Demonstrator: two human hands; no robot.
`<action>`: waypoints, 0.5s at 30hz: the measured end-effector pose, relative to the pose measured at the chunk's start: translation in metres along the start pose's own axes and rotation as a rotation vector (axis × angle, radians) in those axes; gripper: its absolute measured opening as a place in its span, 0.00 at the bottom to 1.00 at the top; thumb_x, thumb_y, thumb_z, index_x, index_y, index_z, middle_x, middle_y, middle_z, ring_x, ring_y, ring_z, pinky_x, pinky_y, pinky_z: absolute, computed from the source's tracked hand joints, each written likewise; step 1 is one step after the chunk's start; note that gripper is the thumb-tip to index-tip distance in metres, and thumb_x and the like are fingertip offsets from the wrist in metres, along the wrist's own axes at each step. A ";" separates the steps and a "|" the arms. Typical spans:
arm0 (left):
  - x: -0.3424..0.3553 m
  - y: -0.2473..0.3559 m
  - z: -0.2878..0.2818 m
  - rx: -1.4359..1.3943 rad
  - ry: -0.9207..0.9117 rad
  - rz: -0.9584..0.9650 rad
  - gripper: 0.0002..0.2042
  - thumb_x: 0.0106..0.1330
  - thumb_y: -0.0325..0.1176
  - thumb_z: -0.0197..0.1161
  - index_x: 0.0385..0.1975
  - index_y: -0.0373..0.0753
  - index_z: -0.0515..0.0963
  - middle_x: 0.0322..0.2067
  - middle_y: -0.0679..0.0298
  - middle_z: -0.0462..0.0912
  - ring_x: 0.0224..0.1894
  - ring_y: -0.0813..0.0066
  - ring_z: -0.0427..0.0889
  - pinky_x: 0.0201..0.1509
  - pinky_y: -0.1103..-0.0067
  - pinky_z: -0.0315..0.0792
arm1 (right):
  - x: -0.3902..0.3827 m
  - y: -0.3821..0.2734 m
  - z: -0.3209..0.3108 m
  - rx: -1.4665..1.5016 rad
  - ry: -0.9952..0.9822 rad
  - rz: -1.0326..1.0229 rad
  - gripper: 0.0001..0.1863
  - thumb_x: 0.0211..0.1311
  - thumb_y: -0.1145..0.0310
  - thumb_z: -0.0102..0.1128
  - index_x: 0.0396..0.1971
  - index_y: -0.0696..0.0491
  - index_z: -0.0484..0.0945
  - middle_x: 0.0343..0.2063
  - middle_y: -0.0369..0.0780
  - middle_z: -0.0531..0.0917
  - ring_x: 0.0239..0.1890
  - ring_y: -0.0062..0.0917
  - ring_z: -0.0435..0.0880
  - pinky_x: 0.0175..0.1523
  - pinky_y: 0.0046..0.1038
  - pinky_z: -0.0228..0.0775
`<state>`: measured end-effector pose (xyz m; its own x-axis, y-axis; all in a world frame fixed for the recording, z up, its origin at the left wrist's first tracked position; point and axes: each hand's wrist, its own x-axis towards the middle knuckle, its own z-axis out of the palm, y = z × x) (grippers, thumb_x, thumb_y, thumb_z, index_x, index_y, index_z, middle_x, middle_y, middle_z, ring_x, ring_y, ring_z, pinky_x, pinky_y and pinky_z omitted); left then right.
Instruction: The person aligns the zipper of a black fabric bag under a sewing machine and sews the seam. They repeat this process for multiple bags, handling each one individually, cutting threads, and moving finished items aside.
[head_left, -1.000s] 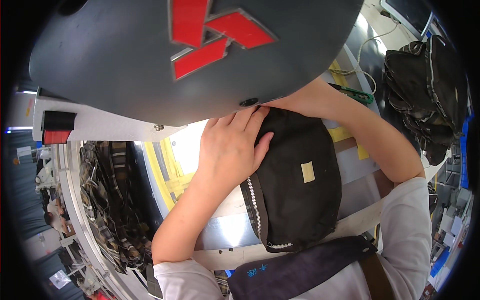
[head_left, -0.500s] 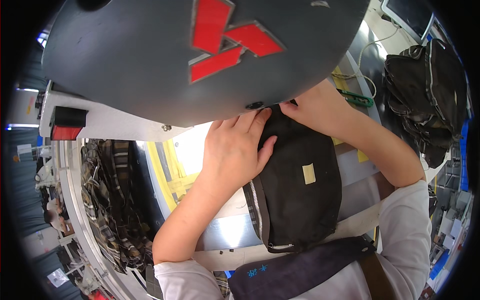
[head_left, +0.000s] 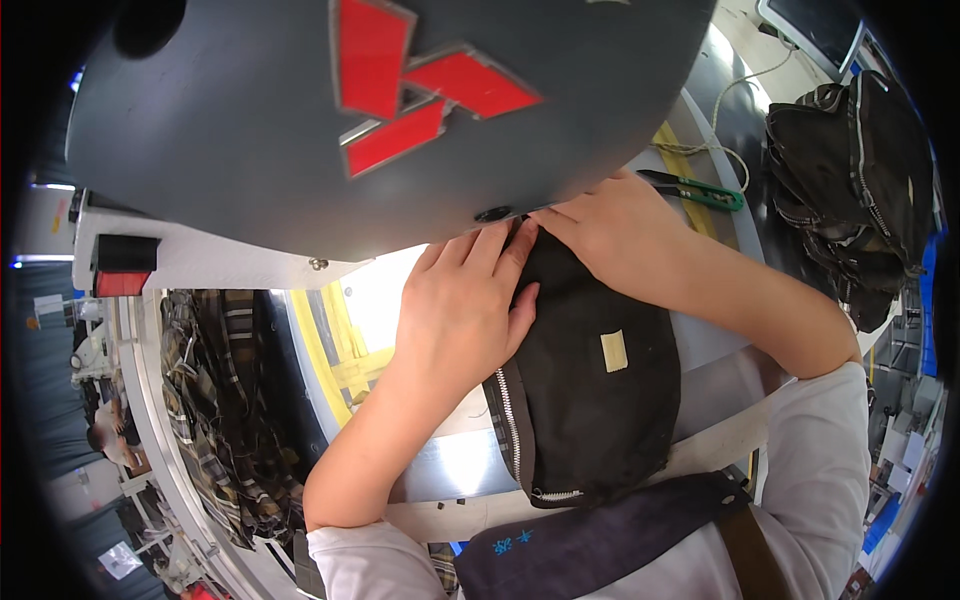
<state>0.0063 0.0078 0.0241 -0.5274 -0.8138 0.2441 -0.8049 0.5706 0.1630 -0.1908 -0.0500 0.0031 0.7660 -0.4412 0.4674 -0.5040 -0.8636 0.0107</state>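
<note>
My left hand (head_left: 462,290) lies flat on the left part of a black fabric bag piece (head_left: 590,410), thumb out and fingers close together. The piece has a metal zipper (head_left: 511,425) down its left side and a small beige patch (head_left: 613,351). My right hand (head_left: 620,240) rests over its upper right part, thumb pointing left near my left fingertips; its other fingers are largely hidden by the dark grey machine head (head_left: 250,110) with red shapes. Green-handled thread snips (head_left: 712,196) lie right of my right hand.
Dark bag pieces (head_left: 850,190) are heaped at the right, below a screen (head_left: 810,30). Plaid cloth (head_left: 220,400) hangs at the left. A pale cord (head_left: 738,165) lies by the snips. Yellow tape (head_left: 345,360) marks the work surface. A seated person (head_left: 110,430) is far left.
My right hand has come out a little from behind the machine head and sits lower over the black piece. My left hand stays in place on it with very little shift.
</note>
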 end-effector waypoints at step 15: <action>0.001 -0.010 0.002 -0.081 0.091 0.011 0.18 0.52 0.31 0.64 0.45 0.36 0.78 0.43 0.59 0.81 0.40 0.61 0.81 0.47 0.70 0.74 | -0.003 -0.001 0.001 -0.073 -0.018 -0.044 0.08 0.48 0.69 0.57 0.27 0.55 0.81 0.30 0.35 0.74 0.36 0.24 0.74 0.41 0.26 0.67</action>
<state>0.0138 0.0012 0.0209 -0.5063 -0.7961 0.3315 -0.7727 0.5895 0.2354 -0.1918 -0.0480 0.0012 0.7950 -0.4080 0.4489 -0.4968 -0.8625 0.0959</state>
